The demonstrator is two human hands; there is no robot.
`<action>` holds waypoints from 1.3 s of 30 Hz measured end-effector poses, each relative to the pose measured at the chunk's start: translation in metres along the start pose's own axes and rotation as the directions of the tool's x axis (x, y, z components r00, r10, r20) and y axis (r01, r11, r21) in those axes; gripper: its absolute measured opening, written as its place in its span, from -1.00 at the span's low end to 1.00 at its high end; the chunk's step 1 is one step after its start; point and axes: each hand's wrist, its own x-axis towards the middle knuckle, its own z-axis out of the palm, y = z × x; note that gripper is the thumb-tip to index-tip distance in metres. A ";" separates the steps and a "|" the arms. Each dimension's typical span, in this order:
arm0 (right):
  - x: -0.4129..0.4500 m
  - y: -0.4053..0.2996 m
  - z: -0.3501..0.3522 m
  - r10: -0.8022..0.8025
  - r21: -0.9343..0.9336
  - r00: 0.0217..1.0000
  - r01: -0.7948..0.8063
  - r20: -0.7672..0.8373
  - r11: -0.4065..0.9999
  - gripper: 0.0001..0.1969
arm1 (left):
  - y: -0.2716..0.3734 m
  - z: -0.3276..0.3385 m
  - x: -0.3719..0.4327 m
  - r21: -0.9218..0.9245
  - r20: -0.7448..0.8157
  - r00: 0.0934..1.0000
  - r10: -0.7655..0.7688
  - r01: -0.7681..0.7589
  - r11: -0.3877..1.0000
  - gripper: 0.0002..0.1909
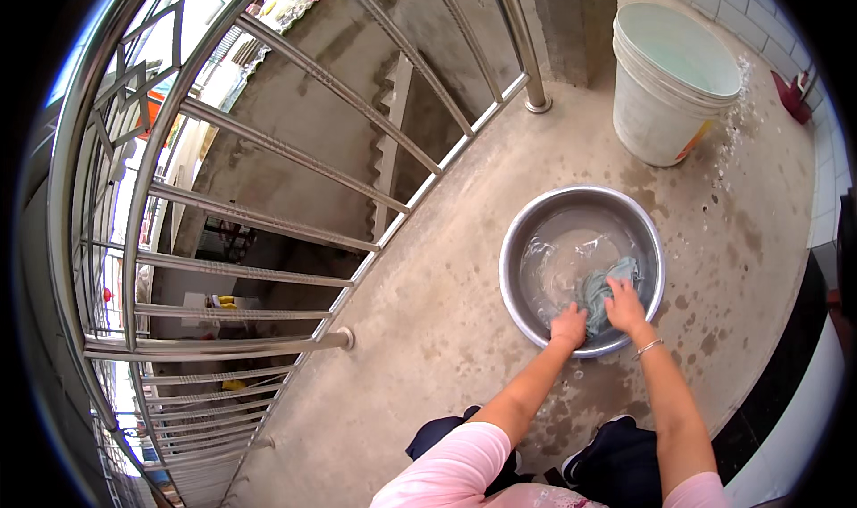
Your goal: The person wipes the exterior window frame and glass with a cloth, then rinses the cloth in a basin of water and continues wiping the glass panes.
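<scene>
A round metal basin of water stands on the concrete floor before me. In its near right part lies a wet grey-green cloth, partly under the water. My left hand is at the cloth's left edge, close to the basin's near rim, its fingertips on the fabric. My right hand, with a bracelet at the wrist, has its fingers spread over the cloth's right side. Both hands grip or press the cloth; the undersides of the fingers are hidden.
A large white plastic bucket holding water stands beyond the basin. A stainless steel railing runs along the left, with a drop and stairs behind it. Wet spots mark the floor. A dark red object lies by the tiled wall.
</scene>
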 end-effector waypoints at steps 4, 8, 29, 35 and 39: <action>-0.007 0.031 0.068 0.251 0.537 0.966 -0.243 0.059 0.808 -0.39 | 0.020 0.006 0.017 -0.362 -0.236 0.944 -0.231 0.135 0.922 -0.72; 0.008 0.019 0.062 0.167 0.925 0.912 -0.352 0.374 -0.145 -0.51 | 0.040 -0.003 0.033 -0.946 -0.178 0.976 -0.126 -0.135 0.294 -0.78; -0.031 -0.046 -0.073 -0.135 0.997 0.991 -0.015 0.004 -0.079 -0.50 | 0.120 -0.097 -0.015 -0.405 -0.914 0.381 -0.139 -0.836 0.370 -0.69; -0.047 -0.077 -0.055 0.298 1.000 0.954 -0.020 0.017 0.007 -0.61 | 0.096 -0.094 -0.014 -0.455 -0.864 0.493 -0.102 -0.679 0.577 -0.71; -0.042 -0.034 -0.059 0.133 0.941 0.989 -0.015 0.063 -0.338 -0.52 | 0.120 -0.068 -0.017 -0.294 -0.954 0.284 -0.093 -0.838 0.459 -0.73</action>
